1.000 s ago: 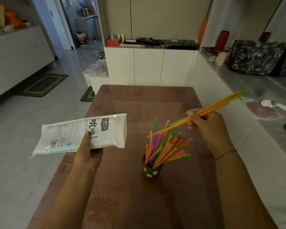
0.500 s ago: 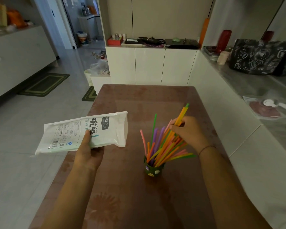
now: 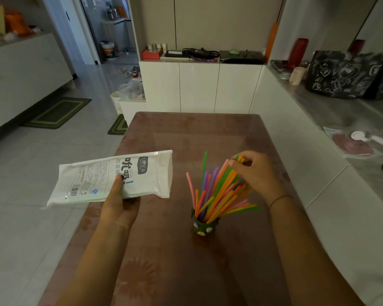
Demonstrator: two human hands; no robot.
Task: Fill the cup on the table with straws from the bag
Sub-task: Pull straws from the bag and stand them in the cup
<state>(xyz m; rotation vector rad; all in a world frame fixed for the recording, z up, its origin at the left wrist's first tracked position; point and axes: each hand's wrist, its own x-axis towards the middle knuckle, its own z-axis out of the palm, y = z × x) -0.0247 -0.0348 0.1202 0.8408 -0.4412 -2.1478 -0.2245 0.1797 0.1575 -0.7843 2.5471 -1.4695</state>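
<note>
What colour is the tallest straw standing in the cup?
Green, seen clearly in the head view.

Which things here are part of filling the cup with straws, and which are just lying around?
Part of the job:
- white straw bag, held in the left hand
- small dark cup on the table
- coloured straws, some held in the right hand

Just lying about:
- black patterned bag
- red box
- green floor mat

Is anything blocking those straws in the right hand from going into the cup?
Nothing separate. The right hand holds straws already angled into the cup; only the straws already filling it crowd the opening.
</note>
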